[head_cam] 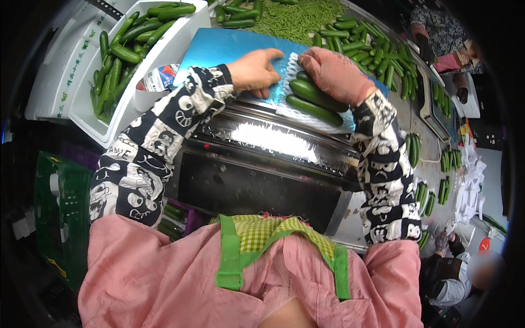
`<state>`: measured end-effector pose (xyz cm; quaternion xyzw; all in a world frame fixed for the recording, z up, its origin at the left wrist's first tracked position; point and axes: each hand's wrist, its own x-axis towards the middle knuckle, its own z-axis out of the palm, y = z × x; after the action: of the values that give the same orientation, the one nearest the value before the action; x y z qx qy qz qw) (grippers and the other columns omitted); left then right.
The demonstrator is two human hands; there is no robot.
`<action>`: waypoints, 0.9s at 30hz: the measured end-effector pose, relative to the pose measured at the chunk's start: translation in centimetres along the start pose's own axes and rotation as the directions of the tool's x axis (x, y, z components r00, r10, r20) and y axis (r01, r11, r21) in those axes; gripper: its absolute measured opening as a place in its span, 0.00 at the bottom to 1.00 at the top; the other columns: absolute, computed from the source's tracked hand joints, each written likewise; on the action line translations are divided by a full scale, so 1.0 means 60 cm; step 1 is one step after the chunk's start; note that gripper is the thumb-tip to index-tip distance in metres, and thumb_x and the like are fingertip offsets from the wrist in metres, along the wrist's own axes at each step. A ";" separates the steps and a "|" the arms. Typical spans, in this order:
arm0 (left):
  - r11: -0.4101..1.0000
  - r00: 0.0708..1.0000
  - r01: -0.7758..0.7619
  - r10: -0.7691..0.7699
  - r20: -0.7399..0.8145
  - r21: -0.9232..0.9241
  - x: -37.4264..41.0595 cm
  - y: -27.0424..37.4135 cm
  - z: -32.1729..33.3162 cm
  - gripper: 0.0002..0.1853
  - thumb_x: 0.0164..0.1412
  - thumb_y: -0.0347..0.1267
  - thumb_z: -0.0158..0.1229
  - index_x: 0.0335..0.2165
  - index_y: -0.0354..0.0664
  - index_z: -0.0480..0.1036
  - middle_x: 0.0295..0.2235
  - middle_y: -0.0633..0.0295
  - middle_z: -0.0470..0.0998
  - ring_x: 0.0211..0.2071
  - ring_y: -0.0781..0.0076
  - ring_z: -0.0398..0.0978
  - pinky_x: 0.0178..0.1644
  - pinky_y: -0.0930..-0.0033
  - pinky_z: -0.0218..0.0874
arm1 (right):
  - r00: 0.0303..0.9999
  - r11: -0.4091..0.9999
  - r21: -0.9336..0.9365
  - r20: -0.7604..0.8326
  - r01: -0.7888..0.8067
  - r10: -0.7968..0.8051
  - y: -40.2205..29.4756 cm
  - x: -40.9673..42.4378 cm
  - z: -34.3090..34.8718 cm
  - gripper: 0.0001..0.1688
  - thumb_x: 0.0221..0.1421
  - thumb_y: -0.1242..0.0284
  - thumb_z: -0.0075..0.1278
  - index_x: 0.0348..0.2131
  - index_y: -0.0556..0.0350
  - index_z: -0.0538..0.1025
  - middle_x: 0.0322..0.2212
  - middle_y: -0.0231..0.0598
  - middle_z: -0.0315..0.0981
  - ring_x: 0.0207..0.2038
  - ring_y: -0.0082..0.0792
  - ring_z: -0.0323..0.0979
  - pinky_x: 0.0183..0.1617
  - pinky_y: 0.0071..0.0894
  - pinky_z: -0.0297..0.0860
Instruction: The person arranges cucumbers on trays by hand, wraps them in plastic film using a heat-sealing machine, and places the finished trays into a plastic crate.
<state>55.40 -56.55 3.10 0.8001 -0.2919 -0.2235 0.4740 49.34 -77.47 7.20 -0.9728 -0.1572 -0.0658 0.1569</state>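
Note:
My bare left hand point(255, 73) is over a shiny blue surface point(229, 45), fingers apart and nothing seen in them. Its fingertips come close to the left edge of a white foam net point(292, 67). On that net lie several dark green cucumbers point(313, 110), side by side. My right hand point(338, 76), in a pink glove, curls over the far end of this row. A green cucumber tip pokes out by its fingers; the rest of that cucumber is hidden under the glove. Nearer to me runs a roll of clear film point(275, 139) in the wrapping machine, before its black plate point(258, 188).
A white foam box point(86, 127) of cucumbers stands at left, a green crate point(61, 213) below it. Green beans point(295, 18) and loose cucumbers point(381, 53) cover the far table. A scale point(434, 110) and bundled cucumbers point(414, 149) lie at right. Other people point(447, 270) work there.

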 end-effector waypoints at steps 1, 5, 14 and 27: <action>0.999 1.000 0.015 -0.014 -0.016 0.037 -0.001 0.003 -0.006 0.36 0.61 0.28 0.55 0.62 0.29 0.50 0.30 0.51 0.76 0.21 0.69 0.77 0.21 0.71 0.72 | 1.000 0.999 0.036 0.030 0.000 -0.002 0.010 0.008 -0.004 0.25 0.66 0.55 0.37 0.40 0.57 0.75 0.40 0.52 0.76 0.44 0.56 0.73 0.49 0.47 0.68; 0.969 0.973 -0.058 0.108 -0.202 0.239 -0.045 0.004 -0.035 0.25 0.60 0.32 0.58 0.52 0.30 0.65 0.27 0.57 0.77 0.21 0.75 0.75 0.23 0.73 0.68 | 0.998 0.977 0.209 -0.059 0.044 -0.033 0.020 0.015 -0.005 0.30 0.67 0.49 0.34 0.47 0.52 0.75 0.44 0.51 0.75 0.48 0.51 0.72 0.56 0.41 0.66; 0.661 0.912 -0.225 0.401 -0.083 0.716 -0.254 -0.060 -0.113 0.07 0.52 0.20 0.59 0.30 0.36 0.68 0.28 0.59 0.69 0.27 0.62 0.72 0.30 0.69 0.63 | 0.927 0.989 0.111 -0.371 0.102 -0.054 0.067 -0.267 -0.050 0.16 0.53 0.79 0.57 0.44 0.57 0.76 0.35 0.43 0.75 0.35 0.35 0.76 0.38 0.28 0.71; 0.991 0.997 0.065 -0.069 -0.034 -0.114 -0.019 -0.014 -0.026 0.30 0.60 0.27 0.59 0.56 0.19 0.60 0.32 0.48 0.77 0.25 0.70 0.78 0.28 0.75 0.74 | 0.852 0.390 0.846 0.133 -0.364 0.507 0.091 -0.178 0.028 0.25 0.63 0.77 0.49 0.55 0.75 0.64 0.38 0.41 0.75 0.34 0.24 0.74 0.40 0.20 0.74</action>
<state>55.73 -54.48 3.16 0.7855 -0.2430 -0.2401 0.5160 41.20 -84.87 2.15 -0.7678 0.1039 -0.0086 0.6321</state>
